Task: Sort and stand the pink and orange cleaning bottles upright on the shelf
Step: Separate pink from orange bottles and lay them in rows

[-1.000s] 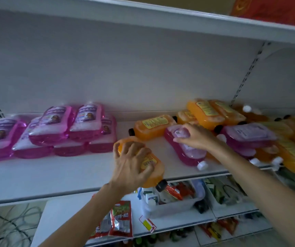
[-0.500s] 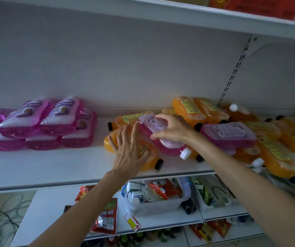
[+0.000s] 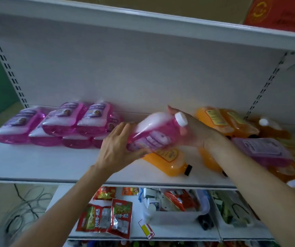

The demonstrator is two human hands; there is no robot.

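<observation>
A pink bottle (image 3: pixel 154 134) with a white cap hangs tilted above the white shelf (image 3: pixel 54 163), cap end up and to the right. My left hand (image 3: pixel 118 148) grips its lower end and my right hand (image 3: pixel 194 132) holds its neck end. Under it an orange bottle (image 3: pixel 170 161) with a black cap lies flat. Several pink bottles (image 3: pixel 63 125) lie stacked at the shelf's left. More orange bottles (image 3: pixel 221 120) lie piled at the right, with another pink bottle (image 3: pixel 264 150) on top of them.
The shelf above (image 3: pixel 143 20) overhangs closely, with a red box (image 3: pixel 278 13) on it. Below, a lower shelf holds red snack packets (image 3: pixel 105 216) and a clear bin (image 3: pixel 175 211) of small goods. Cables (image 3: pixel 23 207) lie on the floor at the lower left.
My right hand lifted the pink bottle off the orange pile and swung it left, cap now up. My left hand left the orange bottle and took the pink bottle's lower end.
</observation>
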